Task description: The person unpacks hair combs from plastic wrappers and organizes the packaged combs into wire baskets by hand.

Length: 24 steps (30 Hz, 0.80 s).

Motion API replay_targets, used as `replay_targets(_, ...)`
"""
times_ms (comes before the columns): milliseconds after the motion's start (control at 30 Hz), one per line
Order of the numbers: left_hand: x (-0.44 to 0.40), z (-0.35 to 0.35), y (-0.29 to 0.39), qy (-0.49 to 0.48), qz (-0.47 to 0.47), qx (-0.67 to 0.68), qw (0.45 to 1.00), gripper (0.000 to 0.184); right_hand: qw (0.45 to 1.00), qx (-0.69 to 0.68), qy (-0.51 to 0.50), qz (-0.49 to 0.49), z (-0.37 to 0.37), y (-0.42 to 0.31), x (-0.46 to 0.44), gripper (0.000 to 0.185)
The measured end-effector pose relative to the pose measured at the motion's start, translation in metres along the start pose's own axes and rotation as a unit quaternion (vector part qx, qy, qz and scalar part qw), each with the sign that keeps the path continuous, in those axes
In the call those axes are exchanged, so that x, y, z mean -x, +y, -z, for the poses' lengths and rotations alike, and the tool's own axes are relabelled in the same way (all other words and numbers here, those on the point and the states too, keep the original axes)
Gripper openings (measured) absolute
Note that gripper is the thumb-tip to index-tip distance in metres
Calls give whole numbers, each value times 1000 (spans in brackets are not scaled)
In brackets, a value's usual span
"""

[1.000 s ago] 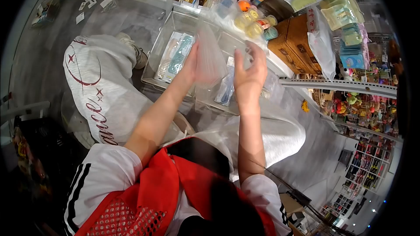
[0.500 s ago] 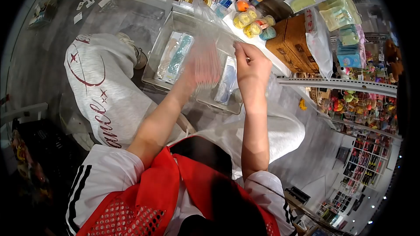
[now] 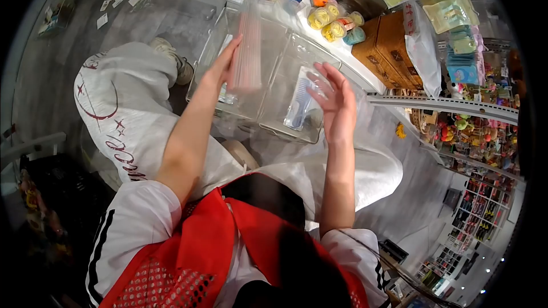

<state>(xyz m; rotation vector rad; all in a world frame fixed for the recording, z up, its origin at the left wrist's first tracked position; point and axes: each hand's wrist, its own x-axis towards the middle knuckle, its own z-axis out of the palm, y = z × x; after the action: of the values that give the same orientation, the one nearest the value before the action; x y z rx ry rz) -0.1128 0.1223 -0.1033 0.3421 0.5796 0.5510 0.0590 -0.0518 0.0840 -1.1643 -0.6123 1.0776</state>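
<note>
My left hand holds a clear plastic pack with something pink and ribbed inside, smeared by motion. The pack stands upright above the left part of a divided translucent bin. Its fingers lie along the side of the pack, and the thumb is hidden. Open and empty, my right hand hovers over the bin's right edge with fingers spread. Beside it, in the right compartment, lies a packaged blue comb. Another package in the left compartment is mostly covered by my left hand and the pink pack.
A white shelf behind the bin carries yellow rolls in clear tubs and a brown wooden box. Packaged goods hang at the upper right. Paper tags lie on the floor at left, near a shoe.
My left hand has moved up and left with the pink pack. My right hand has gone from pinched fingers to spread ones and sits slightly lower.
</note>
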Motion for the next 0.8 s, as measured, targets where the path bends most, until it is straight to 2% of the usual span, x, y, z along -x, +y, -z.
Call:
replay_targets(100,-9,32,16,80,-58,-226,969,66,961,-180,-83,-195,20,37,-31,60)
replay_targets(133,9,12,26,90,-40,-261,960,79,965,-133,-55,-219,21,52,-43,56)
replay_targets(200,-4,33,20,131,-65,-365,919,84,962,-38,1,-271,14,86,-58,48)
replay_targets(300,-35,79,12,154,-127,-492,847,91,945,177,-35,-273,2,126,-71,35)
replay_targets(333,-39,81,13,154,-150,-528,822,93,949,157,-13,-273,7,143,-75,31)
replay_targets(400,-36,82,14,182,-103,-474,856,92,954,113,31,-278,11,169,-90,24)
replay_targets(467,-44,101,15,212,-31,-428,878,84,955,89,27,-283,6,173,-99,25)
replay_targets(533,-50,122,4,198,11,-342,919,78,957,55,11,-285,0,178,-106,26)
replay_targets(567,-50,130,-3,190,33,-296,936,75,960,82,-11,-267,-4,181,-109,26)
replay_targets(600,-48,128,-5,161,98,-203,961,71,962,110,-34,-248,-10,181,-112,27)
replay_targets(700,-51,126,-15,185,104,-122,970,67,962,177,-71,-194,-34,178,-117,26)
replay_targets(800,-56,125,-16,161,107,-137,972,65,941,274,-128,-154,-52,175,-129,28)
